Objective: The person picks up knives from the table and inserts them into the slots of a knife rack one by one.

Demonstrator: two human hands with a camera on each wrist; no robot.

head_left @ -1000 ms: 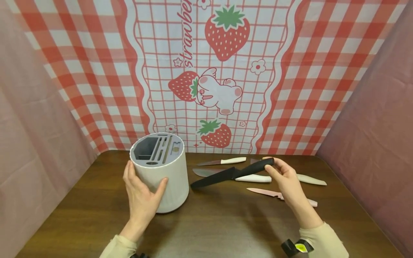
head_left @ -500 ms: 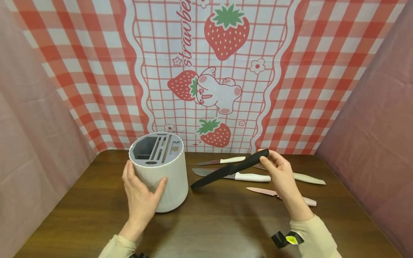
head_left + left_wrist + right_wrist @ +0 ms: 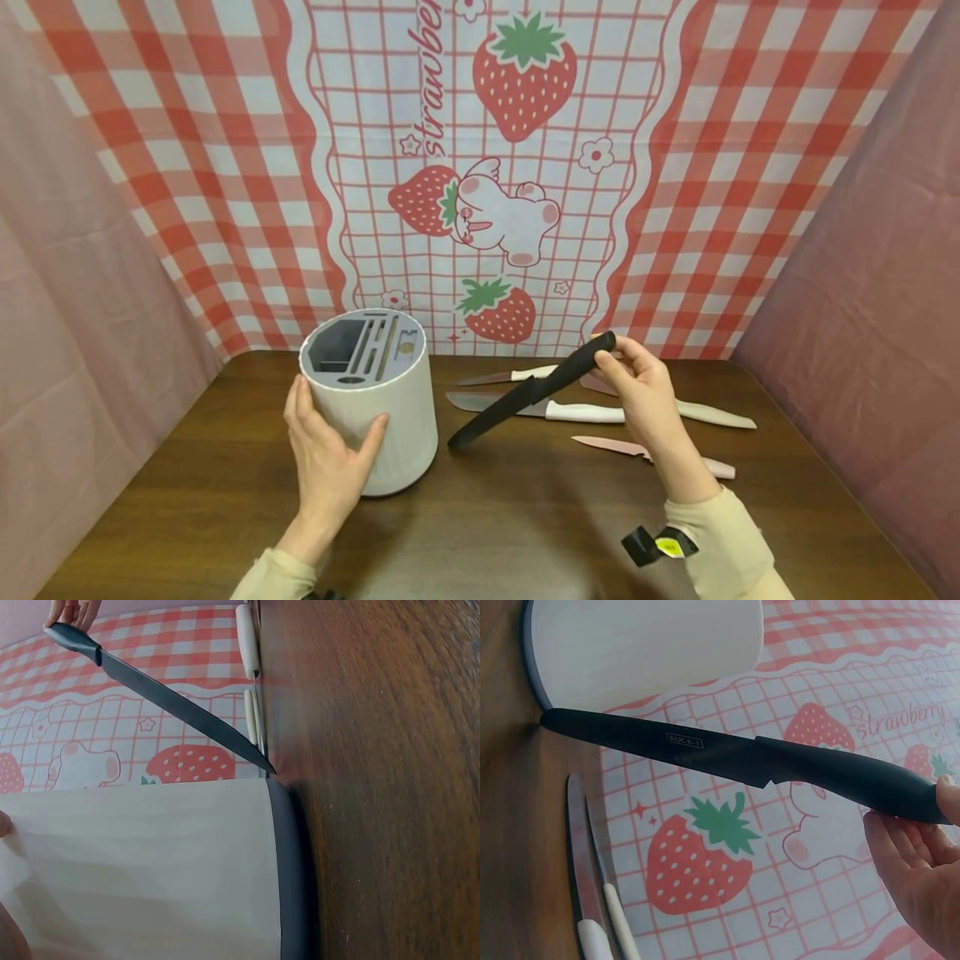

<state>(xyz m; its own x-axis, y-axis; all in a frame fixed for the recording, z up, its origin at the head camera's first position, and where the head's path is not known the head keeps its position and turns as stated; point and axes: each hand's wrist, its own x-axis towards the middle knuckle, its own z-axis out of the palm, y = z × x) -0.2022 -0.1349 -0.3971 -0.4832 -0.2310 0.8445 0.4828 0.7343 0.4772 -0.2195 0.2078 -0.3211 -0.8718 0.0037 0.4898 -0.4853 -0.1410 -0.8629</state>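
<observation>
My left hand (image 3: 326,458) holds the round white knife block (image 3: 408,421), its thumb across the front and its fingers on the left side. The block's grey top (image 3: 405,354) has several slots and a larger compartment. My right hand (image 3: 647,396) pinches the handle end of a black kitchen knife (image 3: 510,406). This knife slants, handle up to the right, with its tip low beside the block's base. In the right wrist view the black blade (image 3: 652,742) shows flat-on with small lettering. In the left wrist view its tip comes down close to the table.
Behind the black knife lie a small white-handled knife (image 3: 532,372) and a larger one (image 3: 585,412). A cream-handled blade (image 3: 716,414) and a pink knife (image 3: 611,446) lie at the right, partly behind my right hand and wrist. A checked strawberry cloth (image 3: 517,208) hangs behind the wooden table (image 3: 525,525).
My right hand has moved left and slightly up, tilting the black knife more steeply while its tip stays low near the block. The left hand and the knife block have stayed in place.
</observation>
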